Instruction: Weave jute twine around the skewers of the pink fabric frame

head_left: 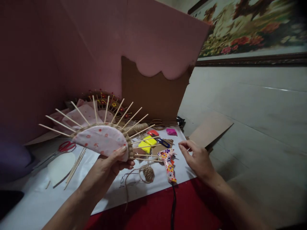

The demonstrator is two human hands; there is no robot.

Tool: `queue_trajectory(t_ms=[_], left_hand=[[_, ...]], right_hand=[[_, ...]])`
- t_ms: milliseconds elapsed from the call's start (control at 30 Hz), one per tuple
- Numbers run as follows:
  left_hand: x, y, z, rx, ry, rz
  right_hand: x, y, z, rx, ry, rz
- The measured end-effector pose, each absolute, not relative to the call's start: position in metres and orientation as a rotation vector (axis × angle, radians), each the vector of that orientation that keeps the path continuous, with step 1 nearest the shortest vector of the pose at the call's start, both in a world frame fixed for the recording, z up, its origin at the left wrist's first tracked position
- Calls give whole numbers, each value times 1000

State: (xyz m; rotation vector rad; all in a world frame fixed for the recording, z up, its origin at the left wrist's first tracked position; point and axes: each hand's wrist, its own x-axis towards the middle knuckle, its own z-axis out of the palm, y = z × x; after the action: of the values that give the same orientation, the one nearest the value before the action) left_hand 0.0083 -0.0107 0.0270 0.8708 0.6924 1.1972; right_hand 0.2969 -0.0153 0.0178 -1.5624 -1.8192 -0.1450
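Observation:
My left hand (112, 166) grips a half-round panel (98, 140) by its lower right edge, thumb on the front. White fabric with small red flowers covers the panel, and braided twine (129, 148) runs round its curved rim. Several thin wooden sticks (119, 110) fan outward from that rim. To the right, my right hand (199, 159) is raised with thumb and forefinger pinched together; what they hold, if anything, is too small to make out. Between the hands lies a flower-patterned glue gun (169, 164) with a black cord. A small ball of twine (148, 174) sits left of it.
Blue thread snips (163, 142), yellow packets (145, 146) and a pink packet (171, 132) lie on the white sheet (110, 195). Red-handled scissors (67, 146), loose sticks (76, 166) and a white oval piece (61, 166) are at left. Behind stands a large cardboard panel (153, 95).

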Motion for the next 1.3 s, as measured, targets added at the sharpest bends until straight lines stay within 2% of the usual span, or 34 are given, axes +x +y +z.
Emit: queue_trajectory(t_ms=[167, 433, 633, 967, 1300], left_hand=[[6, -12, 31, 830, 713, 1236], [3, -9, 34, 848, 696, 1278], [2, -10, 35, 862, 701, 1288], [3, -12, 33, 867, 668, 1264], [4, -8, 29, 709, 647, 1274]], right_hand=[[282, -23, -5, -1775, -1945, 176], [249, -32, -19, -2025, -2036, 89], [265, -39, -38, -1852, -1873, 60], [277, -50, -62, -1619, -1579, -217], [268, -46, -39, -1413, -1631, -322]])
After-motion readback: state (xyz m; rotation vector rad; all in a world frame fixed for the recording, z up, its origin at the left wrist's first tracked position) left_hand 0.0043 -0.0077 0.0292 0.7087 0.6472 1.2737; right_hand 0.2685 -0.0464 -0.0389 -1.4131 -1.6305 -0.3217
